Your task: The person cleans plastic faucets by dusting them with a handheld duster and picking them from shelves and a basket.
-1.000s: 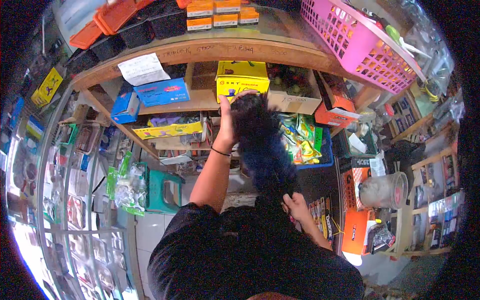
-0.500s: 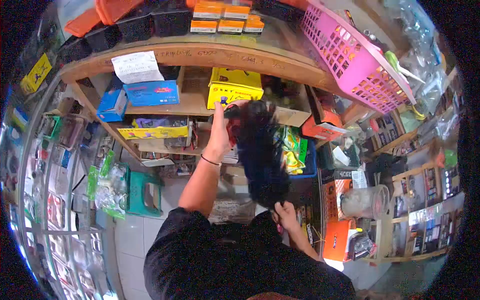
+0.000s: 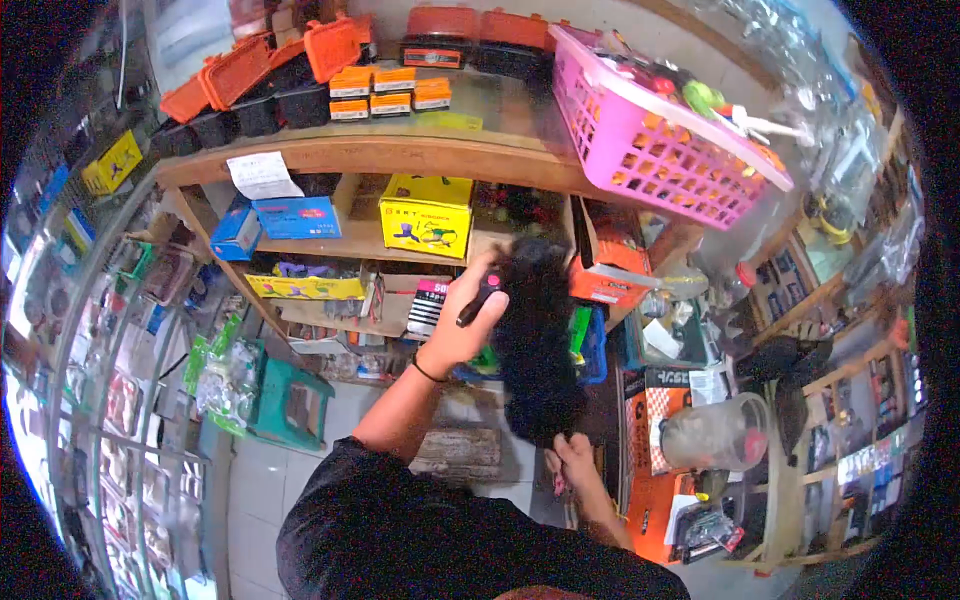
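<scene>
Between the left fingers [image 3: 492, 310], the slim black handle [image 3: 472, 306] had a pink spot; right of them, the long fluffy bundle [image 3: 540, 345] was black.

So you've got a pink perforated plastic basket [image 3: 660, 150] sitting up on the wooden shelf top [image 3: 400, 152], piled with odds and ends, and little orange-and-white boxes [image 3: 390, 92] stacked near its left, by some black bins with orange lids [image 3: 240, 80]. Your level below has a bright yellow SKT cardboard box [image 3: 427, 214], with blue cardboard boxes [image 3: 290, 217] left of it. Down on your left there's a green plastic stool [image 3: 287, 398] on white floor tiles [image 3: 262, 505], and a clear round plastic tub [image 3: 712, 432] on your right.
</scene>
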`<state>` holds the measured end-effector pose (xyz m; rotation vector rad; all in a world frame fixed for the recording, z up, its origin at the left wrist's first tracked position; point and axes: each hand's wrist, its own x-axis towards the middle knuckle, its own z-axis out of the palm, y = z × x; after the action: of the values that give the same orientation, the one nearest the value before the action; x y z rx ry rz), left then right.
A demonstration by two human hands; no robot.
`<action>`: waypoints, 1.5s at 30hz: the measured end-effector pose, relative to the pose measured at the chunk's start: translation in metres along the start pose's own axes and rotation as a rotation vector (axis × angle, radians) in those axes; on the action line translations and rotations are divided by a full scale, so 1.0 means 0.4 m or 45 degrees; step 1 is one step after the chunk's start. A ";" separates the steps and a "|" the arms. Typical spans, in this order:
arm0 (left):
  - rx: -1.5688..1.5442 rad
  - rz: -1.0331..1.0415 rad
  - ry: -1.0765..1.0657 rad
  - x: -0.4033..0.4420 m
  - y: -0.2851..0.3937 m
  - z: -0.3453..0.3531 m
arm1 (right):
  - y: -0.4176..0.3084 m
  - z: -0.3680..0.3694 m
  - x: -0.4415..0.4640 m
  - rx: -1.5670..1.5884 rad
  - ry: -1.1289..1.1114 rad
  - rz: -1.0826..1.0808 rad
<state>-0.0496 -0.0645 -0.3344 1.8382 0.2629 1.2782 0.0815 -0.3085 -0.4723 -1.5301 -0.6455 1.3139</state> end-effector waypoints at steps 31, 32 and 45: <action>-1.876 -0.905 0.189 -0.063 0.074 -0.007 | 0.048 0.034 -0.114 -0.178 -0.075 -0.204; -1.889 -0.900 0.182 -0.065 0.052 -0.009 | 0.076 0.031 -0.107 -0.181 -0.039 -0.206; -1.195 -0.309 -0.271 -0.097 0.021 0.037 | 0.067 0.018 -0.159 -0.165 0.123 -0.320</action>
<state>-0.0572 -0.1004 -0.3554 1.0684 -0.2072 0.8055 0.0519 -0.3715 -0.4692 -1.5494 -0.8447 1.0197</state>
